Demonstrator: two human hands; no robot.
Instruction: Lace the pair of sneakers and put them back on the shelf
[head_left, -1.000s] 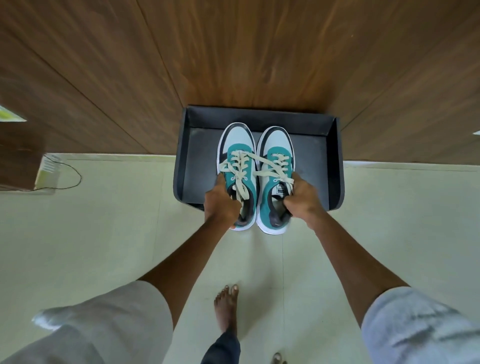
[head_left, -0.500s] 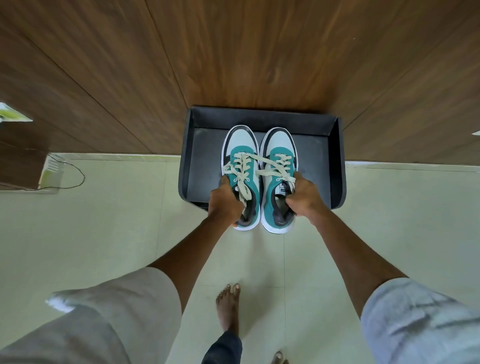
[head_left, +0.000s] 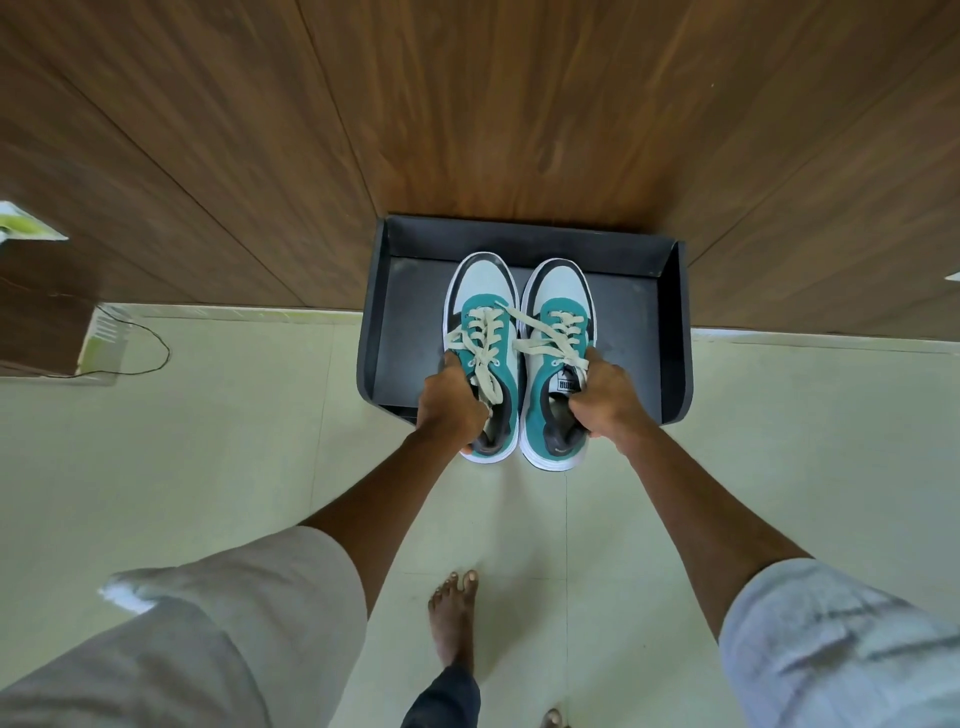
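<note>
The left hand (head_left: 449, 402) grips the left sneaker (head_left: 483, 358), the right hand (head_left: 605, 400) grips the right sneaker (head_left: 558, 364); toes over the black shelf (head_left: 680, 332), fingers closed.

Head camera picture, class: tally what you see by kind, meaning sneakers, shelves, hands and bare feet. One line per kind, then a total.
Sneakers: 2 (left sneaker, right sneaker)
Shelf: 1
Hands: 2 (left hand, right hand)
Bare feet: 2 (one whole, one at the bottom edge)
Total: 7

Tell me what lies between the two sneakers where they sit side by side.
In the head view, a loose cream lace crosses from the left sneaker to the right sneaker; below it, a narrow gap shows the black shelf and then the floor.
</note>
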